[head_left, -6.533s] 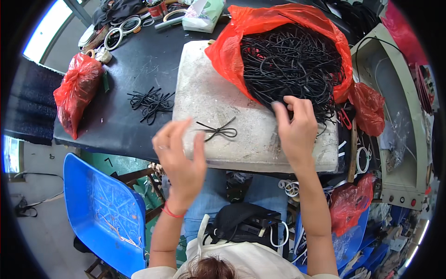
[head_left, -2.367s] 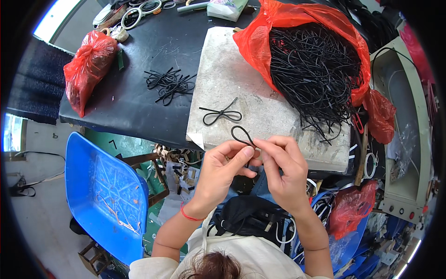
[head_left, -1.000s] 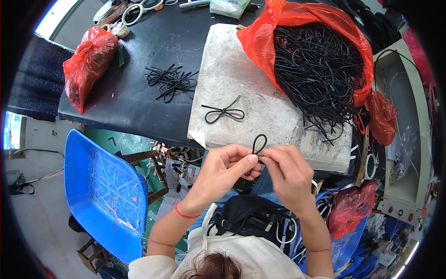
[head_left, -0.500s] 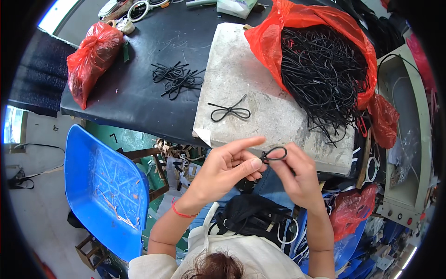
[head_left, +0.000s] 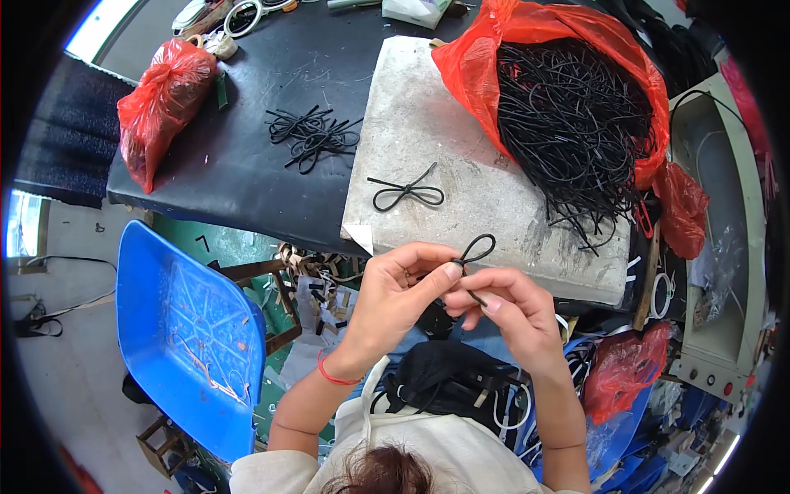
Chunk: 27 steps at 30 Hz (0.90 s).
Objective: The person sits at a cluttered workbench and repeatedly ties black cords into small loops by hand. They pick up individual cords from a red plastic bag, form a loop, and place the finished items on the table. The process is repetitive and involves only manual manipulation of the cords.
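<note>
Just past the near edge of the pale slab, my left hand (head_left: 411,288) pinches a black cord (head_left: 479,246) between thumb and forefinger; one loop of it stands up above the fingertips. My right hand (head_left: 514,309) grips a lower end of the same cord between thumb and fingers, close beside the left. The crossing of the cord is partly hidden by the fingers. On the slab (head_left: 469,156) lies a tied black cord bow (head_left: 408,191). Left of it, a small pile of similar bows (head_left: 311,138) rests on the dark tabletop (head_left: 239,156).
A red plastic bag (head_left: 469,82) spilling many black cords (head_left: 568,123) stands on the slab's right. A knotted red bag (head_left: 164,99) sits at far left. A blue plastic tub (head_left: 185,329) is at lower left, and a grey metal housing (head_left: 724,247) stands at right.
The cord's loop has swung from pointing right to pointing up. My right hand has let go of the loop and moved slightly down and left onto a cord end.
</note>
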Tool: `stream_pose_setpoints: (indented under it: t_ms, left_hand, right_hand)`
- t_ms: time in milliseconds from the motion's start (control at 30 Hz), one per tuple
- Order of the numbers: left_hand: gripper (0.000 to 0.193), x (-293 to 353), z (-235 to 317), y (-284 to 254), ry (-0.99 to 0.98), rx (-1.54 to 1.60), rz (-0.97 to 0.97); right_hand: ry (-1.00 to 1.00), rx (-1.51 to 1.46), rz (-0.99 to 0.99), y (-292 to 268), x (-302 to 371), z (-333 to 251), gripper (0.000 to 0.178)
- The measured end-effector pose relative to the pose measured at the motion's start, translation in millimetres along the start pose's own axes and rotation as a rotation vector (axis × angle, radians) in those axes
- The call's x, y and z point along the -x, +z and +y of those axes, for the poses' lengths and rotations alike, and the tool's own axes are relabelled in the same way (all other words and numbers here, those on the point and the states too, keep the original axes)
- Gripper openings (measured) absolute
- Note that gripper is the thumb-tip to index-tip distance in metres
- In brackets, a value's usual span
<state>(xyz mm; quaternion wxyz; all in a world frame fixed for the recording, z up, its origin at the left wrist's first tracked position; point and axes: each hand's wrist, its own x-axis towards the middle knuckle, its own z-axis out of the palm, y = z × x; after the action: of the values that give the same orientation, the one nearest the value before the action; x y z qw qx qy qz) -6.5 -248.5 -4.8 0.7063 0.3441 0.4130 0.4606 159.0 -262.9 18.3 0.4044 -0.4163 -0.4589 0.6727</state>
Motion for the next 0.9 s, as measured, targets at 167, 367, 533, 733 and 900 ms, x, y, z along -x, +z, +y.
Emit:
stream_pose_setpoints:
  t_ms: [167, 367, 533, 733, 900]
  left_hand:
    - [0.016, 1.4, 2.0, 6.5, 0.071, 0.033, 0.045]
    - [0.019, 5.1, -4.2, 12.9, 0.180, 0.028, 0.136]
    - [0.018, 4.4, -9.6, 14.5, 0.260, -0.027, 0.159]
    - [0.015, 3.2, -9.7, 18.0, 0.284, 0.009, 0.197]
    - [0.020, 2.0, -12.3, 13.2, 0.501, -0.442, 0.223]
  right_hand:
    - [0.072, 0.017, 0.015, -0.2, -4.8, -3.6, 0.012]
    - [0.179, -0.096, 0.073, -2.4, -14.7, -3.5, 0.011]
    - [0.111, -0.059, 0.204, 7.8, -12.3, -4.8, 0.014]
    - [0.015, -0.033, 0.263, 16.3, -12.4, -0.8, 0.015]
    - [0.005, -0.023, 0.257, 13.9, -13.3, 0.8, 0.013]
